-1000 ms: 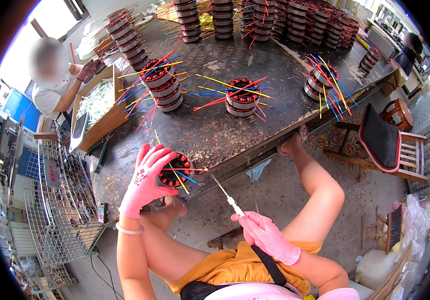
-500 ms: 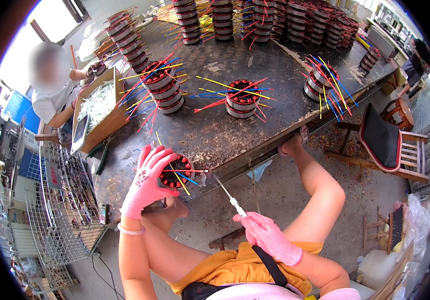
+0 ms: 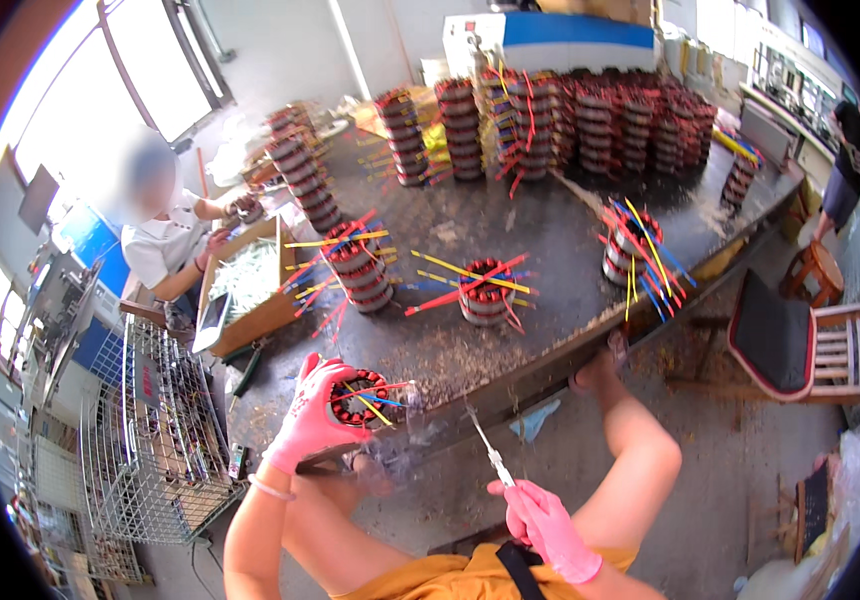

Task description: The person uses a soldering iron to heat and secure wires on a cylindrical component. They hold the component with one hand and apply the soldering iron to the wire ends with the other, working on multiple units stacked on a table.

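At the near edge of the dark workbench (image 3: pixel 430 365), my left hand (image 3: pixel 315 408), in a pink glove, grips a motor stator (image 3: pixel 338 412) from its left side. The stator is a ring with red-wrapped windings; red, blue and yellow sleeved leads lie across its opening. A small pale tip (image 3: pixel 412 393) shows at the red lead's end. Thin smoke (image 3: pixel 390 455) hangs just below the stator. My right hand (image 3: pixel 548 525), also pink-gloved, is closed round a slim tool (image 3: pixel 495 460) with a white handle and long thin metal shaft. Its point is apart from the stator, to the right.
Farther back stand a stator stack (image 3: pixel 358 275), a single stator (image 3: pixel 485 300) and another stack (image 3: pixel 632 250), all with loose leads. Tall stator stacks (image 3: pixel 600 130) line the rear. A wooden box (image 3: pixel 265 300) of white pieces sits left, by a co-worker (image 3: pixel 160 245). A chair (image 3: pixel 780 330) stands right.
The view has tilted up, so the bench sits lower in the picture. Smoke now shows beneath the stator. Both hands keep their holds; the tool's point remains off to the right.
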Demonstrator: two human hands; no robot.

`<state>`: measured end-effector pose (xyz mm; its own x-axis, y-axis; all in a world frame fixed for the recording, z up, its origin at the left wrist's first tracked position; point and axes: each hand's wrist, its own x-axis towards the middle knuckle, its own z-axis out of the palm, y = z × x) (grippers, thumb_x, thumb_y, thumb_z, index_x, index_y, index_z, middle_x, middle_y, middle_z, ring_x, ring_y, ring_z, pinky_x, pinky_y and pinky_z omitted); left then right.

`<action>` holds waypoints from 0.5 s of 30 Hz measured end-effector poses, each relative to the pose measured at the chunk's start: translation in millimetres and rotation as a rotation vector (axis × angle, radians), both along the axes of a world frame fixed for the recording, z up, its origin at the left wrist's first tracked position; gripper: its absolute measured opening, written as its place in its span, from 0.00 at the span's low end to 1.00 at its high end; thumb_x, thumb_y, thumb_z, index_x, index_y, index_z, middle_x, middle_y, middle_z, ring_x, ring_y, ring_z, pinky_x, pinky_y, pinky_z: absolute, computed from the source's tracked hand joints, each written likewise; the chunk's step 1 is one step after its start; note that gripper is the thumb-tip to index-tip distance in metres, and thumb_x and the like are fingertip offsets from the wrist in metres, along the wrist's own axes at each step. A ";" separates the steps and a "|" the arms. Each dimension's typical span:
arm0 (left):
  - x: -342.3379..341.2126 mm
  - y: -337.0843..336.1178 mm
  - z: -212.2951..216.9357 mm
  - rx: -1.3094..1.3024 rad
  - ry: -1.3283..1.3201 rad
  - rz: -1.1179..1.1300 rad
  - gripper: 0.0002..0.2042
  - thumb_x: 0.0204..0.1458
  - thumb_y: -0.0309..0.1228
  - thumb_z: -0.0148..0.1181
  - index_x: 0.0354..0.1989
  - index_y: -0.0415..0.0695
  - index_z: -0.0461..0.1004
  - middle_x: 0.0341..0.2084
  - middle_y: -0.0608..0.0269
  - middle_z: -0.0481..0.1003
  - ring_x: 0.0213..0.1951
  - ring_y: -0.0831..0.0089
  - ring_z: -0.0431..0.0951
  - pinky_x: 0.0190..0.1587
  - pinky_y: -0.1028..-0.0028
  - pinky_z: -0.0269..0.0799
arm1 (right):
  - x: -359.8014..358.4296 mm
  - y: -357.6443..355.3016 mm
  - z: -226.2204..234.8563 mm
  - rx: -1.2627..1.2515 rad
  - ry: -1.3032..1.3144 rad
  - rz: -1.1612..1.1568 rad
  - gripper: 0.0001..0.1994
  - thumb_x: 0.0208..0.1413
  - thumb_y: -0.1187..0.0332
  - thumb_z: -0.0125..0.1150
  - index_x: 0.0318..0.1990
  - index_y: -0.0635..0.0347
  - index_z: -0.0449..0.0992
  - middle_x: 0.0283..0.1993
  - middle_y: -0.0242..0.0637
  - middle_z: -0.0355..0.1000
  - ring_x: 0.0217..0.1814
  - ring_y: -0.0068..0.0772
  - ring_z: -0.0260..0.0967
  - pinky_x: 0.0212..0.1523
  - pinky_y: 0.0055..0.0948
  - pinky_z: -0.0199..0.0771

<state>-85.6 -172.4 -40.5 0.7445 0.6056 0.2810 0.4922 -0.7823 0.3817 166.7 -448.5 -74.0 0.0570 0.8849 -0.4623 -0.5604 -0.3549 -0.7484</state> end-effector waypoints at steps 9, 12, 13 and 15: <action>31.0 75.3 125.8 0.037 -0.210 0.247 0.38 0.33 0.39 0.79 0.59 0.49 0.73 0.56 0.61 0.75 0.68 0.61 0.60 0.73 0.61 0.43 | 26.5 -4.4 10.8 -0.017 -0.016 -0.011 0.19 0.70 0.58 0.50 0.58 0.63 0.72 0.20 0.21 0.57 0.19 0.11 0.48 0.19 0.18 0.46; 64.3 103.0 129.9 -0.136 -0.409 0.213 0.38 0.33 0.32 0.81 0.58 0.38 0.72 0.50 0.58 0.76 0.53 0.68 0.76 0.62 0.66 0.67 | 21.0 -3.5 15.9 0.065 -0.106 -0.083 0.15 0.70 0.59 0.49 0.53 0.57 0.76 0.19 0.19 0.57 0.17 0.09 0.45 0.17 0.16 0.41; 69.2 114.9 127.2 -0.152 -0.397 0.235 0.38 0.33 0.32 0.81 0.58 0.37 0.72 0.50 0.58 0.75 0.52 0.69 0.76 0.59 0.68 0.70 | 21.9 -2.8 14.3 0.063 -0.066 -0.088 0.14 0.70 0.60 0.49 0.53 0.56 0.76 0.20 0.19 0.57 0.17 0.09 0.46 0.17 0.15 0.41; 75.9 142.0 115.4 -0.136 -0.331 0.272 0.39 0.33 0.30 0.81 0.58 0.36 0.72 0.50 0.58 0.75 0.51 0.71 0.76 0.55 0.71 0.73 | 22.4 -3.4 11.0 0.075 -0.035 -0.125 0.14 0.70 0.60 0.49 0.53 0.55 0.76 0.20 0.19 0.57 0.17 0.09 0.46 0.17 0.15 0.42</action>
